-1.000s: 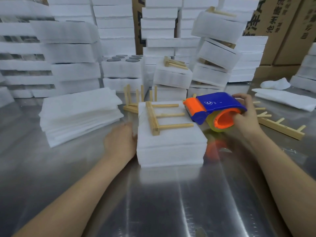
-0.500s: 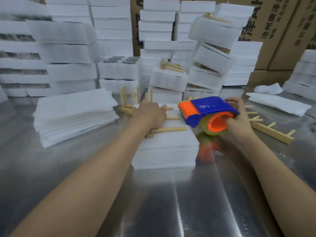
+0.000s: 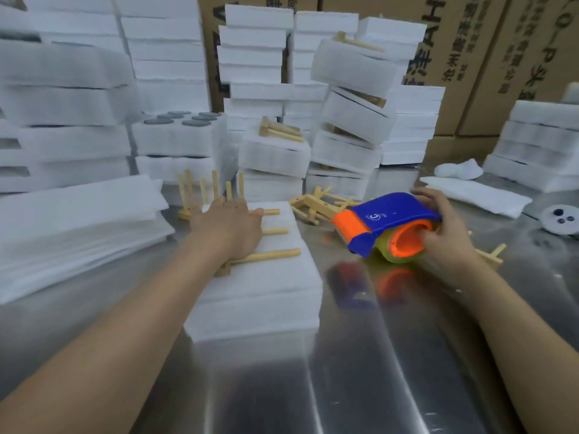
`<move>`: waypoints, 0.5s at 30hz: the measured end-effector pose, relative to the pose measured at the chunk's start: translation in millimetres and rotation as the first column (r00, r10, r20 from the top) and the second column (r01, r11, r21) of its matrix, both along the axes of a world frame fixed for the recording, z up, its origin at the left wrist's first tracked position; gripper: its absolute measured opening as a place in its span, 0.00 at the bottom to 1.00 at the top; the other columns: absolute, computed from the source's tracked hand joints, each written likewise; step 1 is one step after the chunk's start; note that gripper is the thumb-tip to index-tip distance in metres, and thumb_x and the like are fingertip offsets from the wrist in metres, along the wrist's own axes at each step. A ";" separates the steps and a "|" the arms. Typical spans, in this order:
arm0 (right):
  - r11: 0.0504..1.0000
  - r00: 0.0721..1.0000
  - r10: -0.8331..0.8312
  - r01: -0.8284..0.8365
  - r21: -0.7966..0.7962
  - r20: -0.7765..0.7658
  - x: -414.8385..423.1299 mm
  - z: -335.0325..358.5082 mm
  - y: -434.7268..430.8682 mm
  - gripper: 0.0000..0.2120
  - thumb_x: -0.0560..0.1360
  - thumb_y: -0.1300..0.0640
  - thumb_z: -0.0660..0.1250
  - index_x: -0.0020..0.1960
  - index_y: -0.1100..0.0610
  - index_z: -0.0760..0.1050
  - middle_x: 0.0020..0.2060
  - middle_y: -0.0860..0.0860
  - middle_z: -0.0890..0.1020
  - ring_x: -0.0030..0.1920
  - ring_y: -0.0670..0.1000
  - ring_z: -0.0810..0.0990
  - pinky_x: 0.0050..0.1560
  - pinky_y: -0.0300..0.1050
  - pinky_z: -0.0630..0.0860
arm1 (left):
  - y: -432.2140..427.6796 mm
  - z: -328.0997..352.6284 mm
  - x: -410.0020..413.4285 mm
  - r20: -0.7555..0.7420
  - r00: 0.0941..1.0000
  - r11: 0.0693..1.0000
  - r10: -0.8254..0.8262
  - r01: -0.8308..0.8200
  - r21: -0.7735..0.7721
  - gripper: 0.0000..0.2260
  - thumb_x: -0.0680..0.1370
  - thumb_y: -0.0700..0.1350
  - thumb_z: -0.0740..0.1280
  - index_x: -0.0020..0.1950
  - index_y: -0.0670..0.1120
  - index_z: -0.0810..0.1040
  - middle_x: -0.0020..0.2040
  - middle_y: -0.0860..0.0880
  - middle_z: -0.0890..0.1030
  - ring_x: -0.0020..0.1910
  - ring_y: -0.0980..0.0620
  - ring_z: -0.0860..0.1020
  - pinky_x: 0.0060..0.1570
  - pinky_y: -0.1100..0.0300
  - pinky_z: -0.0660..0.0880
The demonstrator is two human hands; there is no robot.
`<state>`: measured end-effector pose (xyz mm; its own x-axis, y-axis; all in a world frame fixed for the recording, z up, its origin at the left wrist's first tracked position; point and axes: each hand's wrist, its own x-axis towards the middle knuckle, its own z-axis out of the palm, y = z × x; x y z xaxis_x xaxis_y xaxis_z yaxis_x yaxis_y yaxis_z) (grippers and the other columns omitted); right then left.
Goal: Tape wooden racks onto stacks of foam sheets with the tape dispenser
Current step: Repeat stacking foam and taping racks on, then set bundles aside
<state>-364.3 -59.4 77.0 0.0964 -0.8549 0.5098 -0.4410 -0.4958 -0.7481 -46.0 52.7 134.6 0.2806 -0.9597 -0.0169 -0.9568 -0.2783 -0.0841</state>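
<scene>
The foam stack [image 3: 260, 296], topped by the wooden rack [image 3: 272, 255], is pressed under the flat left hand [image 3: 228, 227]. At its three o'clock the tape dispenser [image 3: 388, 223] is gripped by the right hand [image 3: 445, 239]. Were pressure eased, the rack could be dragged askew by tape.

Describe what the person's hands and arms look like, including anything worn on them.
The left hand and right hand are bare: no gloves, and no rings that I can make out. The left arm and right arm are bare too, as far as the edge of the picture: no sleeves, watch or bracelet in view.
</scene>
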 end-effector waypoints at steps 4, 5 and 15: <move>0.999 0.997 0.045 -0.045 0.001 -0.059 1.8 2.7 0.1 0.39 0.64 0.80 0.56 0.62 0.43 0.72 0.53 0.38 0.78 0.47 0.39 0.79 0.39 0.27 0.72 | 1.0 3.9 -9.9 0.089 0.987 0.990 0.132 -0.137 0.044 0.26 0.83 0.54 0.40 0.79 0.44 0.48 0.79 0.46 0.50 0.78 0.44 0.45 0.71 0.35 0.38; 0.999 0.997 0.051 -0.051 0.003 -0.054 1.9 3.0 0.7 0.39 0.64 0.80 0.56 0.62 0.43 0.72 0.53 0.38 0.78 0.47 0.38 0.79 0.39 0.27 0.71 | 1.5 9.6 -18.0 0.147 0.972 0.979 0.181 -0.193 0.070 0.27 0.83 0.55 0.43 0.79 0.43 0.49 0.79 0.44 0.49 0.78 0.42 0.44 0.71 0.35 0.37; 0.999 0.995 0.002 -0.007 -0.042 -0.102 5.9 3.0 1.6 0.37 0.65 0.79 0.55 0.67 0.51 0.72 0.59 0.47 0.76 0.58 0.44 0.74 0.53 0.29 0.68 | -26.6 -14.3 -101.3 0.025 0.982 0.982 -0.189 0.190 -0.010 0.23 0.82 0.48 0.52 0.77 0.44 0.58 0.78 0.45 0.59 0.78 0.42 0.48 0.74 0.41 0.41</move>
<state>-358.4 -57.8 79.9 0.1537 -0.8324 0.5324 -0.5118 -0.5280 -0.6777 -147.3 26.1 120.3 0.0938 -0.9956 0.0002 -0.9900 -0.0933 -0.1054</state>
